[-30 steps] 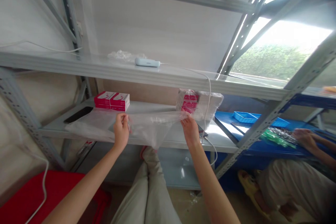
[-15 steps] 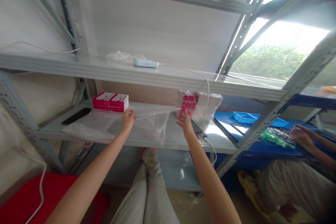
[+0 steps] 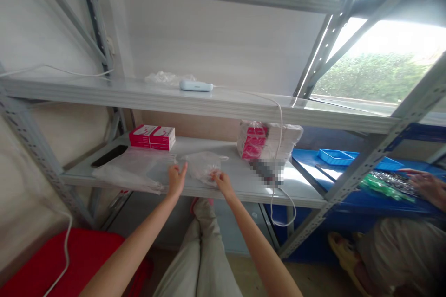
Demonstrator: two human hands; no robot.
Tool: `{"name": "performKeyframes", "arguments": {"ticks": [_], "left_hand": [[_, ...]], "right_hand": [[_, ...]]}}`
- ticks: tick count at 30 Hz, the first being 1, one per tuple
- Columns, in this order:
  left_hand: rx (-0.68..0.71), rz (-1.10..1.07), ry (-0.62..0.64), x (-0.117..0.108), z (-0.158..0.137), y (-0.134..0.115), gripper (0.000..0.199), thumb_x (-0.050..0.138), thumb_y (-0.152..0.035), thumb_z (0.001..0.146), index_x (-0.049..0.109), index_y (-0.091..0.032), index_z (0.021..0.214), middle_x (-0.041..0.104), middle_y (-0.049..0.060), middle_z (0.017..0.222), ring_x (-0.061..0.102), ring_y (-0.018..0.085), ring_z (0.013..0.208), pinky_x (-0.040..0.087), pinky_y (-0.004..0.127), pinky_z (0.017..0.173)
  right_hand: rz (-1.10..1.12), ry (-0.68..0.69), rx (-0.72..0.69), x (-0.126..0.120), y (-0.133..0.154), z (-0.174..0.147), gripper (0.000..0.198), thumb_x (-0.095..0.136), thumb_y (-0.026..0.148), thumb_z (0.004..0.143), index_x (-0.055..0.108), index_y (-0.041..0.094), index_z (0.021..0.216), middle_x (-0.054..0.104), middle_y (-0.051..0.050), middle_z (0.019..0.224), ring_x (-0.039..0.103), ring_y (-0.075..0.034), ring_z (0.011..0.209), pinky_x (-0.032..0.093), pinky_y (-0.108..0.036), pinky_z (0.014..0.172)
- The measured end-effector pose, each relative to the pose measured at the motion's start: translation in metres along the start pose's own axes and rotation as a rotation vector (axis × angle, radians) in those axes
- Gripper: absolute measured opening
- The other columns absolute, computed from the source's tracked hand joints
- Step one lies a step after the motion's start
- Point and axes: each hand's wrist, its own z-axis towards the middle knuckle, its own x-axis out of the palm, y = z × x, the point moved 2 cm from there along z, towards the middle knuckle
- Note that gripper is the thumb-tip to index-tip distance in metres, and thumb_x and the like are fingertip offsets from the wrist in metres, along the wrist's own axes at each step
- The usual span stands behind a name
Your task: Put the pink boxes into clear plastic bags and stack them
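Observation:
A crumpled clear plastic bag (image 3: 201,165) lies on the middle shelf, and my right hand (image 3: 223,184) pinches its near right edge. Just left of that bag, my left hand (image 3: 176,181) has its thumb and fingers apart, with nothing visible between them. A flat clear plastic sheet or bag (image 3: 134,167) spreads over the shelf left of my left hand. Behind it sits a block of red-and-white boxes (image 3: 152,138), banded together. Farther right, a pink pack in clear wrap (image 3: 255,140) leans by a white wrapped bundle (image 3: 286,141).
The upper shelf (image 3: 146,97) holds a pale blue handheld device (image 3: 196,86), whose white cable hangs down past the middle shelf. A red stool (image 3: 87,255) stands lower left. At right, a co-worker's hand (image 3: 427,185) is over a blue table with a blue tray (image 3: 336,157).
My right hand has come left and down, away from the pink pack. The plastic that was stretched between my hands now lies bunched on the shelf. My left hand has lowered slightly.

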Motion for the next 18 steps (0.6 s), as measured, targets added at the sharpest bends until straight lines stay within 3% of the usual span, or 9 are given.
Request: {"name": "performKeyframes", "arguments": {"ticks": [3,6,10,15,18], "left_hand": [[0.017,0.15,0.15,0.001,-0.014,-0.003,0.033,0.066,-0.053,0.067,0.058,-0.02,0.068,0.063,0.003,0.069,0.062,0.024,0.074,0.046,0.036,0.074],[0.1,0.306,0.293,0.007,-0.017,-0.012,0.031,0.066,-0.052,0.068,0.064,-0.021,0.068,0.067,0.005,0.072,0.063,0.024,0.074,0.043,0.031,0.07],[0.165,0.245,0.329,0.015,-0.011,-0.012,0.031,0.064,-0.051,0.068,0.065,-0.02,0.069,0.068,0.006,0.074,0.062,0.022,0.073,0.042,0.03,0.071],[0.076,0.171,0.291,0.017,-0.005,-0.001,0.032,0.069,-0.047,0.062,0.063,-0.019,0.076,0.063,0.001,0.066,0.056,0.018,0.06,0.041,0.029,0.065],[0.03,0.075,0.325,0.019,-0.004,-0.004,0.03,0.072,-0.044,0.057,0.061,-0.019,0.069,0.061,0.001,0.064,0.056,0.018,0.062,0.041,0.029,0.065]], "right_hand": [[0.052,0.026,-0.015,0.0,0.002,-0.002,0.036,0.068,0.053,0.062,0.068,0.019,0.072,0.066,0.0,0.063,0.059,-0.018,0.059,0.048,-0.033,0.067],[0.117,0.058,-0.002,0.0,0.01,-0.008,0.037,0.071,0.054,0.058,0.068,0.019,0.072,0.068,-0.001,0.07,0.059,-0.017,0.059,0.048,-0.032,0.067],[0.154,0.075,-0.004,-0.003,0.021,-0.014,0.035,0.072,0.052,0.058,0.069,0.02,0.072,0.069,-0.001,0.072,0.059,-0.016,0.06,0.047,-0.032,0.067],[0.185,0.108,0.015,-0.009,0.027,-0.017,0.032,0.074,0.048,0.058,0.071,0.021,0.073,0.07,-0.001,0.072,0.058,-0.016,0.059,0.047,-0.031,0.067],[0.236,0.103,0.022,-0.009,0.028,-0.018,0.029,0.076,0.046,0.057,0.071,0.021,0.072,0.069,0.0,0.069,0.058,-0.015,0.059,0.048,-0.03,0.065]]}}
